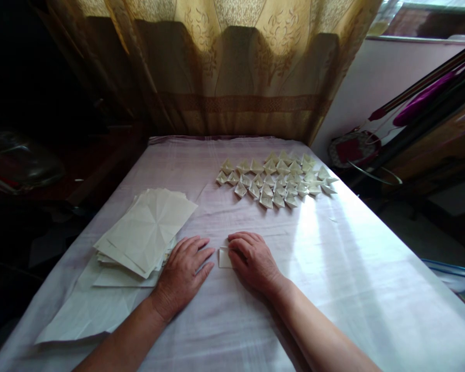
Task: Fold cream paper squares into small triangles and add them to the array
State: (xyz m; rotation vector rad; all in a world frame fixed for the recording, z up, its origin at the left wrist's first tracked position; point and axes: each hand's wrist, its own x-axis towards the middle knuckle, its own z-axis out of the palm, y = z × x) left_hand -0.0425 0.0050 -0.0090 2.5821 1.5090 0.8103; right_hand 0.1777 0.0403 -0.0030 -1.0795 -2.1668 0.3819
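Bench (352, 268), left edge: thick stack of sheets (147, 230), not yet folded. Left hand (184, 271) flat, spread, empty. Paper piece (223, 257), near front edge, pinned under curled right hand (253, 261). Far right: dozens of folded pieces (279, 181) finished. Judged roughly midway.

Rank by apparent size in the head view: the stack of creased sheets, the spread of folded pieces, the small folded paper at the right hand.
1. stack of creased sheets
2. spread of folded pieces: nearly as large, farther away; order unsure
3. small folded paper at the right hand: clearly smallest
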